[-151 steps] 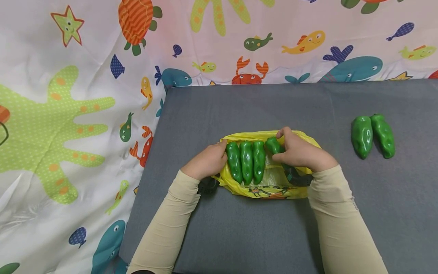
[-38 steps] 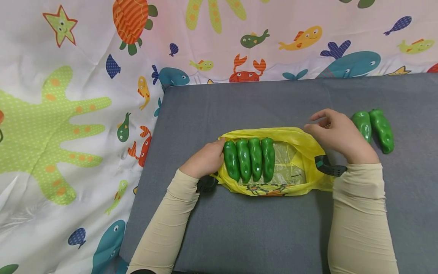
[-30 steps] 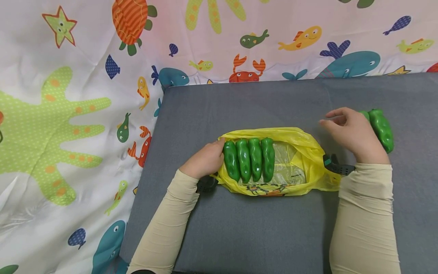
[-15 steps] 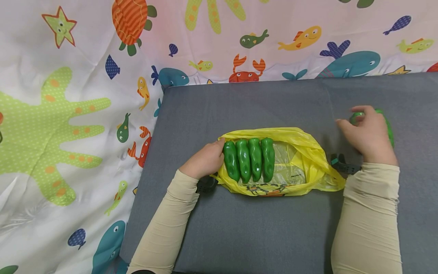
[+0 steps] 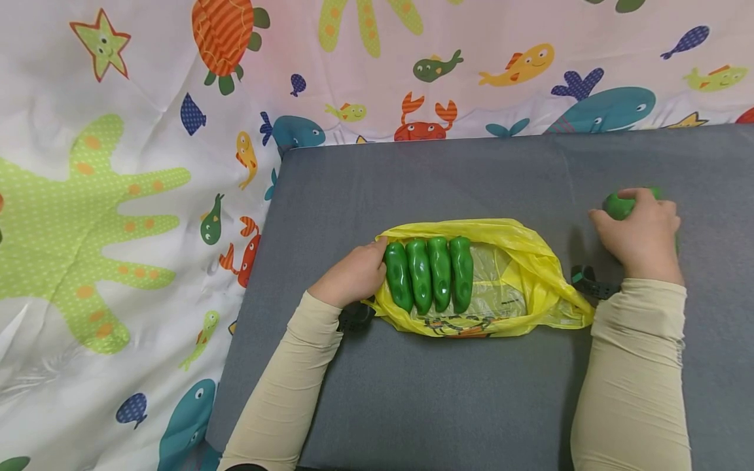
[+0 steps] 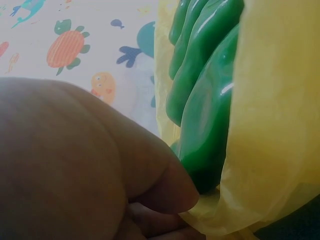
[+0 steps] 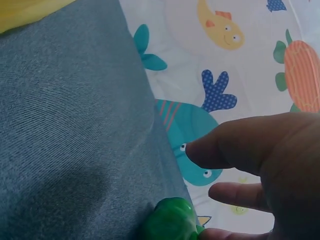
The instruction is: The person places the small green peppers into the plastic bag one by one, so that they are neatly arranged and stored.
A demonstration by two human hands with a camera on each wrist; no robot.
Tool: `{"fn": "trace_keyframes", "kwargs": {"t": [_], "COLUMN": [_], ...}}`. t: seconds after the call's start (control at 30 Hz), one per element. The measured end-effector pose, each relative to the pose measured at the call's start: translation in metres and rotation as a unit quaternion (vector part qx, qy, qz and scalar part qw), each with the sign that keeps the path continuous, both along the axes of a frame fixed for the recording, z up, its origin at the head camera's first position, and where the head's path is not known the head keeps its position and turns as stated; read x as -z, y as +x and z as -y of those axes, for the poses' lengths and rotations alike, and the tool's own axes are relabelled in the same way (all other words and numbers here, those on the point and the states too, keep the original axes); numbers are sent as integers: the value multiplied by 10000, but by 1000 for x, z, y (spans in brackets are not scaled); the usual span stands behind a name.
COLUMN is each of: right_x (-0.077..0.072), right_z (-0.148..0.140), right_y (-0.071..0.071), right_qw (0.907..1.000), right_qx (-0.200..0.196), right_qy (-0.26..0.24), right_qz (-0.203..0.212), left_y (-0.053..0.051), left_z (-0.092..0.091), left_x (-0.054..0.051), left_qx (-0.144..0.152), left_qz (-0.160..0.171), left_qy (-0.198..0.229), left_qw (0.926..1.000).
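Observation:
My left hand point(image 5: 352, 276) pinches the left rim of a yellow plastic bag point(image 5: 533, 278) between thumb and finger. Inside the bag several glossy green peppers point(image 5: 439, 275) lie side by side, filling its left part; the left wrist view shows the nearest pepper point(image 6: 207, 120) close to my thumb. At the right, my right hand point(image 5: 643, 239) hovers over two more peppers, mostly covering them. The top of one pepper point(image 5: 618, 206) shows between thumb and fingers. In the right wrist view, thumb and fingers stand apart above a pepper point(image 7: 172, 220); whether a fingertip touches it, I cannot tell.
Grey cloth covers the table point(image 5: 471, 399). A white curtain point(image 5: 365, 78) with printed sea animals hangs along the back and left edges. Black straps sit at both wrists, the right strap point(image 5: 595, 282) close to the bag's right end.
A further pepper has joined the row inside the bag. My right hand has gone from the bag rightward to the two loose peppers and over them. The left hand stays at the rim.

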State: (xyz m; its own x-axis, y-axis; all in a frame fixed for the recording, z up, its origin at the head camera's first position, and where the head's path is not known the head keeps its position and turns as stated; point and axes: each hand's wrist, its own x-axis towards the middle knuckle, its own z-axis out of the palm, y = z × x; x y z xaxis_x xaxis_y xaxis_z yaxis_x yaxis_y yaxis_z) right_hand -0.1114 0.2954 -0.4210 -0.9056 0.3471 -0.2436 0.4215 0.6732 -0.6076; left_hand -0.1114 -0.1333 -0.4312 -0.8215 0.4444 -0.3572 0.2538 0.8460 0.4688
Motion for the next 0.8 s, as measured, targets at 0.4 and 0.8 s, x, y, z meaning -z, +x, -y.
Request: {"fn": "trace_keyframes", "kwargs": {"t": [0.4,0.8], "right_x": [5,12], "right_z": [-2,1], "right_y": [0,-4], "right_qw": [9999,9994], "right_qx": [62,-290], "right_qy": [81,152], "right_qz": [114,107], "left_y": [1,0], "left_z": [-1,0], "left_x": [-2,-1], "left_qx": [8,41], "left_qz": [2,-25], "left_qy": [-10,-13], "left_qw": [10000,10000]}}
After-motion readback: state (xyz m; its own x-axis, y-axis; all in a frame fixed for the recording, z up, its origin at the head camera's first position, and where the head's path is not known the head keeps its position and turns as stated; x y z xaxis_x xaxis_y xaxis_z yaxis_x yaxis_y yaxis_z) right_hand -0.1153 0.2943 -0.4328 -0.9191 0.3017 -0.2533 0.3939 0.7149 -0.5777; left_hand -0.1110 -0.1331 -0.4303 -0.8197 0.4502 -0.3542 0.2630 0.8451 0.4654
